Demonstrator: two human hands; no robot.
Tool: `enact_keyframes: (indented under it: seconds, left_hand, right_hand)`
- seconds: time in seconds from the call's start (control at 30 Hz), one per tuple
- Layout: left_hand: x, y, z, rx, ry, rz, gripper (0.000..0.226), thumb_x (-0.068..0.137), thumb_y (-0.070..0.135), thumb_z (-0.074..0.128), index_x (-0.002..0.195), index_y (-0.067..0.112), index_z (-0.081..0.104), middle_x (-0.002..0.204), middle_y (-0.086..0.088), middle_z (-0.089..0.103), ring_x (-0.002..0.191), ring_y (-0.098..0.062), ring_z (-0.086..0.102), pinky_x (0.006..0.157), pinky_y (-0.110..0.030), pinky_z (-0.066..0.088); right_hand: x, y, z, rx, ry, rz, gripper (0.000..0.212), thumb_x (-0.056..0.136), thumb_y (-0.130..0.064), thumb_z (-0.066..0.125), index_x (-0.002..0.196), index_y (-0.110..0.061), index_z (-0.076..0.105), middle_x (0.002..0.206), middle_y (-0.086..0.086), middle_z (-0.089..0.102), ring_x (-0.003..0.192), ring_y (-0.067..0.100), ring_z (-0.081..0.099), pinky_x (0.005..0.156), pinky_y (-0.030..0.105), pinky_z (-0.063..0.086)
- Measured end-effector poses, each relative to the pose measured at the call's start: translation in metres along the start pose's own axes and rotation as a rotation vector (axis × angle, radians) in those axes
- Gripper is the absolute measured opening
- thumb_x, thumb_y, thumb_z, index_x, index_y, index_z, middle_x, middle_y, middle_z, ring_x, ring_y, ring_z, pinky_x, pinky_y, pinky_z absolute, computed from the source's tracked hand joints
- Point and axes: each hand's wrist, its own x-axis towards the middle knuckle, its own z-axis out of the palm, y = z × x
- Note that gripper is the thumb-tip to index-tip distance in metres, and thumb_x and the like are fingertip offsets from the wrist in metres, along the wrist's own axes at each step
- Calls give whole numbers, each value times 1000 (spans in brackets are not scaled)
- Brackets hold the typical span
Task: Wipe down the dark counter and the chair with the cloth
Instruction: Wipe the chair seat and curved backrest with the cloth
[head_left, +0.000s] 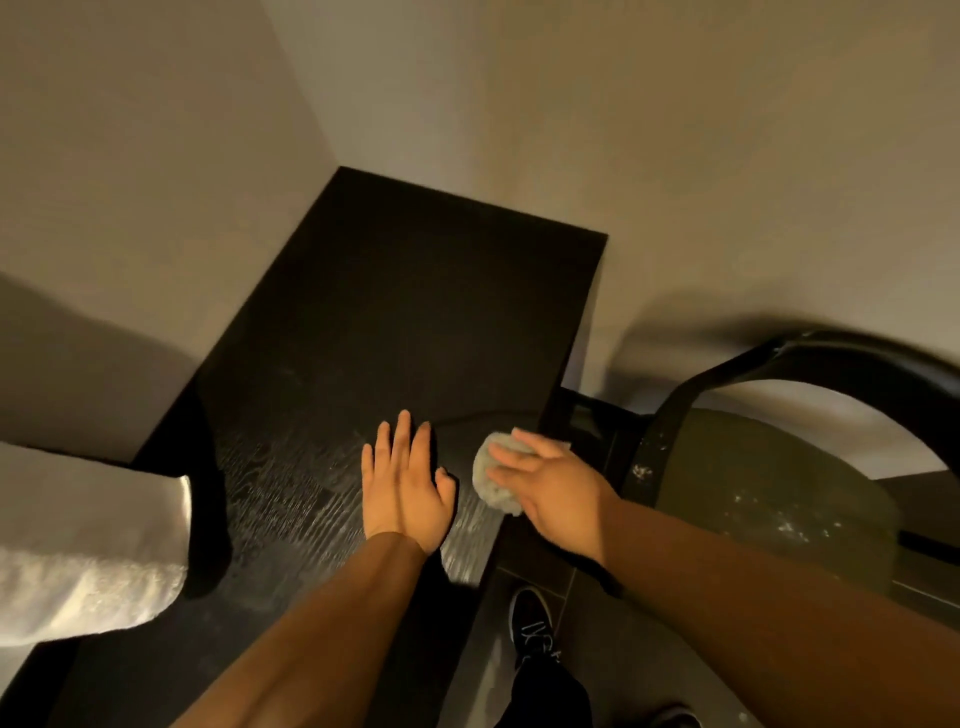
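The far half of the counter lies open, hemmed by walls behind, white towels left, the chair right.

The left hand lies flat, fingers straight, on the dark bench, whose near surface shows a streaky sheen. Beside it the right hand presses a crumpled grey cloth at the bench's right edge. A dark-framed chair with a speckled seat stands right, a white towel lies left, and a black shoe is on the floor.

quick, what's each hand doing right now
left hand: open, flat, holding nothing
right hand: open, pressing cloth
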Motion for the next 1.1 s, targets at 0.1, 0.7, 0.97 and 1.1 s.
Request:
enact_keyframes:
  seconds: [0.1, 0.7, 0.97, 1.1]
  left_hand:
    - [-7, 16, -8, -12, -86, 38, 66, 103, 33, 44, 166, 26, 25, 177, 3, 9, 163, -29, 1, 132, -47, 4]
    - [-10, 137, -15, 71, -191, 697, 39, 97, 35, 46, 124, 25, 72, 120, 6, 72, 117, -18, 62, 102, -36, 49]
    - [-60, 194, 36, 80, -229, 751, 33, 97, 35, 49, 120, 27, 72, 117, 7, 71, 116, -15, 62, 104, -35, 49]
    - [-96, 215, 70, 101, -270, 741, 43, 93, 40, 39, 113, 23, 73, 109, 3, 71, 109, -21, 64, 98, -36, 51]
  right_hand:
    - [-20, -10, -14, 107, -190, 90, 49, 86, -8, 73, 132, -24, 70, 144, -1, 60, 136, 23, 51, 109, 45, 47]
    - [-181, 44, -94, 308, -99, 862, 21, 104, -38, 47, 113, -32, 65, 97, -5, 70, 89, 15, 66, 84, 34, 55]
    - [-271, 77, -88, 244, -121, 934, 23, 104, -37, 46, 113, -29, 66, 96, -3, 70, 84, 16, 65, 78, 34, 53]
    - [-307, 92, -76, 353, -170, 896, 19, 104, -32, 47, 98, -22, 62, 87, -2, 66, 81, 19, 63, 72, 34, 49]
